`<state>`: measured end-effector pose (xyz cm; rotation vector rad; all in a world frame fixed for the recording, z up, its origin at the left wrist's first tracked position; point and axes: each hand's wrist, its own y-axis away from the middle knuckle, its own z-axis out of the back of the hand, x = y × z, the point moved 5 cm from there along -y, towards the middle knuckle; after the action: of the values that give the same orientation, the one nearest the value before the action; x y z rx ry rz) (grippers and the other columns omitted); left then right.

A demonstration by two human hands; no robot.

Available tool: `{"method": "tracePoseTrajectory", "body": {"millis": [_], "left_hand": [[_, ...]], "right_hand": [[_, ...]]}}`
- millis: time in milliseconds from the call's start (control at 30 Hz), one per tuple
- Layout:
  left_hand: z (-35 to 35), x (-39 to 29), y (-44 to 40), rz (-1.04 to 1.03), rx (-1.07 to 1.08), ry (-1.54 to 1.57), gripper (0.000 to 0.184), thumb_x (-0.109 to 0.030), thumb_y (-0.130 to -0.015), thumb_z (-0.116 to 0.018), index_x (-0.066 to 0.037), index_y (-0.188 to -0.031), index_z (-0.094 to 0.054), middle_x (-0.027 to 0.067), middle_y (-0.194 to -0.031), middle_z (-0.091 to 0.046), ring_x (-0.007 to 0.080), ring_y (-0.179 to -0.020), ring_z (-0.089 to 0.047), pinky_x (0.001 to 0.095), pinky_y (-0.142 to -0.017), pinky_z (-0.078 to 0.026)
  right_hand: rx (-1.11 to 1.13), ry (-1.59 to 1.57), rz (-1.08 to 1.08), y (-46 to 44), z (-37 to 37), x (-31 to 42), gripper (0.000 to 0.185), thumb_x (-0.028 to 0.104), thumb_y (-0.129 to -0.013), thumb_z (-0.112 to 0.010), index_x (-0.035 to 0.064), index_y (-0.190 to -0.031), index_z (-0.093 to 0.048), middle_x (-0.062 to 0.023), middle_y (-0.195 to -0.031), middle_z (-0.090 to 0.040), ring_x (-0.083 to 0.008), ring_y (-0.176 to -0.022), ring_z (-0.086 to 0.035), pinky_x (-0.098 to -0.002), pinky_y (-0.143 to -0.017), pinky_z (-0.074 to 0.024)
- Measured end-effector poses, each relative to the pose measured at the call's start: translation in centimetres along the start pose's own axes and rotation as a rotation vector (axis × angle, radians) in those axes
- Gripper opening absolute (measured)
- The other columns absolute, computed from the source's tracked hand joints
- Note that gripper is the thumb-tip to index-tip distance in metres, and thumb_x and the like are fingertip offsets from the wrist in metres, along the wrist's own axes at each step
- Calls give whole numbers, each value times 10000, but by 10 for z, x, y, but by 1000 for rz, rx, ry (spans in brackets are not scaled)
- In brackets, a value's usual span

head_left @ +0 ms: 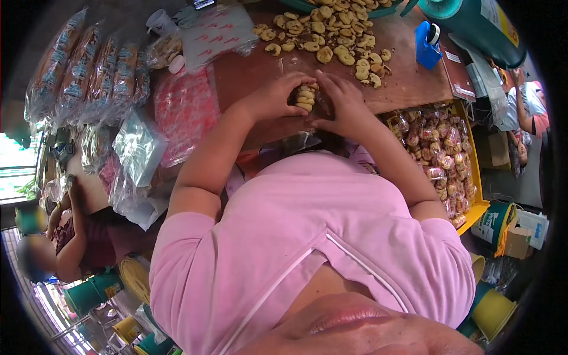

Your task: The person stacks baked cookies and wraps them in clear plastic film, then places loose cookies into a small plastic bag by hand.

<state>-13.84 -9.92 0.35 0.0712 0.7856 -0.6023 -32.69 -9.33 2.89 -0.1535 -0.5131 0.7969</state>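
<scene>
A short stack of pale yellow cookies (pixel 306 97) lies on the brown tabletop between my two hands. My left hand (pixel 275 97) curls round the left side of the stack, thumb at the near end and fingers at the far end. My right hand (pixel 348 109) arches to the right of it, thumb and fingers apart; its fingertips come close to the far end of the stack. Whether they touch is hard to see. Past my hands lies a loose heap of similar curved cookies (pixel 331 32), spilling across the table.
Printed plastic bags (pixel 219 35) and a red-patterned plastic sheet (pixel 186 112) lie left. Wrapped long packs (pixel 74 68) line the far left. At right stand a blue tape dispenser (pixel 428 46) and a yellow crate (pixel 471 148) of packed cookies. Other people work at both sides.
</scene>
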Motion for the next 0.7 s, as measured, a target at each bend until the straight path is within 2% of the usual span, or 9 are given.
{"method": "tracePoseTrajectory", "body": {"millis": [33, 133, 233, 333, 367, 500, 600, 633, 700], "left_hand": [[3, -2, -1, -9, 0, 11, 765, -260, -729, -872, -83, -1385, -520, 134, -1411, -505, 317, -1325, -490, 400, -1116, -415], [8, -5, -3, 17, 55, -14, 756, -238, -725, -872, -113, -1384, -523, 126, -1404, -507, 311, -1302, -505, 398, -1106, -422], [9, -3, -6, -34, 72, -22, 742, -226, -719, -868, -148, -1379, -536, 117, -1385, -524, 309, -1289, -513, 398, -1097, -427], [4, 1, -6, -6, 83, 81, 737, -221, -712, -864, -160, -1374, -545, 112, -1354, -553, 308, -1282, -518, 405, -1090, -429], [4, 2, -6, -15, 79, 63, 735, -221, -712, -862, -164, -1374, -548, 110, -1346, -561, 306, -1281, -519, 408, -1089, -430], [5, 8, -3, -30, 98, 58, 735, -207, -731, -858, -143, -1388, -533, 115, -1376, -558, 287, -1297, -511, 407, -1103, -418], [5, 11, -3, -37, 126, 106, 734, -199, -742, -857, -126, -1393, -527, 120, -1387, -556, 283, -1304, -510, 407, -1114, -410], [5, 12, -4, -40, 133, 123, 731, -199, -743, -856, -125, -1392, -528, 120, -1382, -561, 285, -1302, -512, 409, -1115, -409], [7, 10, -5, -64, 134, 122, 735, -218, -740, -858, -117, -1389, -529, 120, -1378, -563, 289, -1306, -508, 409, -1118, -405]], "right_hand": [[-41, 69, 40, 7, 13, -1, 862, 317, -745, -847, 54, -1466, -455, -248, -1332, -566, -398, -1180, -572, -431, -983, -481], [193, 65, -298, 30, 28, -34, 574, 351, -819, -790, 46, -1278, -632, -224, -1149, -667, -380, -1006, -639, -415, -877, -518], [455, -54, -644, 56, 35, -36, 466, 417, -908, -714, 5, -1124, -693, -174, -948, -716, -298, -841, -670, -379, -766, -528], [449, -622, -853, 97, -31, -76, 524, 460, -962, -655, -33, -1141, -670, -117, -858, -722, -211, -727, -654, -331, -709, -526], [356, -792, -938, 98, -38, -64, 460, 423, -1008, -604, -28, -1069, -672, -67, -814, -703, -137, -682, -621, -301, -653, -510], [271, -946, -898, 78, -47, -52, 293, 300, -1050, -555, 64, -893, -630, -12, -769, -632, -69, -722, -573, -233, -664, -470], [189, -978, -708, 54, -37, -57, 281, 292, -1048, -560, 75, -882, -625, 17, -776, -606, -62, -739, -563, -220, -688, -464], [153, -941, -695, 46, -32, -52, 277, 282, -1053, -553, 89, -865, -620, 36, -755, -570, -59, -707, -528, -221, -680, -444], [70, -914, -635, 30, -32, -46, 285, 268, -1031, -588, 57, -842, -617, -2, -765, -572, -119, -719, -523, -291, -672, -446]]}}
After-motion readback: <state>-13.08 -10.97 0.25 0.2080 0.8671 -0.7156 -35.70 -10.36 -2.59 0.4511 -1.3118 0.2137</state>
